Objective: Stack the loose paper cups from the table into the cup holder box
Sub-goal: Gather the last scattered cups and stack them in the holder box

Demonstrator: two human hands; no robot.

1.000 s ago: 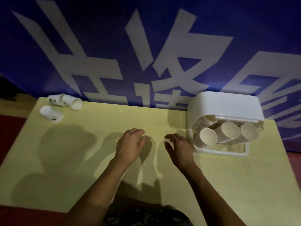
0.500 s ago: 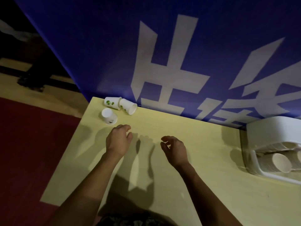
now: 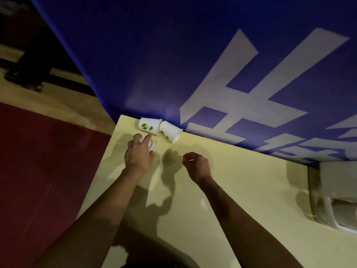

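Three white paper cups with green prints sit at the table's far left corner. My left hand [image 3: 139, 153] is curled over the nearest cup [image 3: 152, 146], which is mostly hidden under my fingers. Two more cups lie on their sides just beyond, one [image 3: 149, 125] at the left and one [image 3: 171, 131] at the right, touching each other against the banner. My right hand [image 3: 197, 165] hovers over the table with loosely curled fingers and holds nothing. The white cup holder box [image 3: 336, 192] is cut off at the right edge.
The pale yellow table [image 3: 241, 190] ends close to the left of the cups, with red floor [image 3: 42, 171] below. A blue banner [image 3: 173, 64] with white characters stands along the table's back edge.
My view swung left and the box slid to the right edge. My left hand reached forward and closed over the nearest cup. My right hand curled its fingers and stayed mid-table.
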